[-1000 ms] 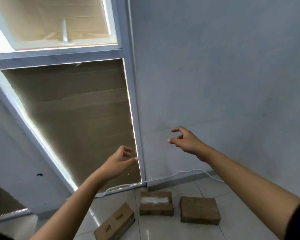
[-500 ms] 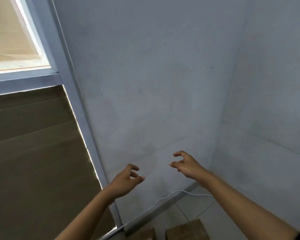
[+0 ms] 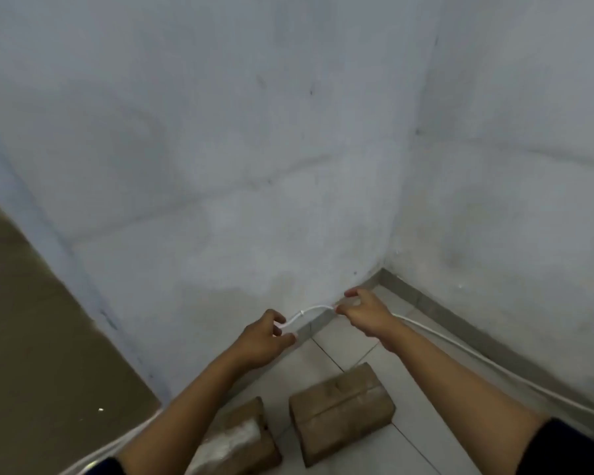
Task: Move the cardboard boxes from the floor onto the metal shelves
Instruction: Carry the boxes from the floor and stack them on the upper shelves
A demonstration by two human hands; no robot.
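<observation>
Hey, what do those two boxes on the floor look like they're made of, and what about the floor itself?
Right box: plain brown cardboard, matte, with a flap seam along its top. Left box: the same brown cardboard, with a whitish glossy patch, probably tape or a label. Floor: pale tiles with thin dark joint lines and a slight sheen, likely glazed ceramic, though the blur leaves that open.

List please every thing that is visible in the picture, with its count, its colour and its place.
cardboard boxes: 2, brown, on the floor tiles; one at bottom centre, one with a pale patch to its left
cable: 1, white, running along the foot of the walls
skirting: grey, along the wall base
walls: 2, pale grey, meeting in a corner
floor: pale tiles
brown panel: 1, at left
left hand: 1, held out, fingers loosely curled, holding nothing
right hand: 1, held out, likewise
</observation>
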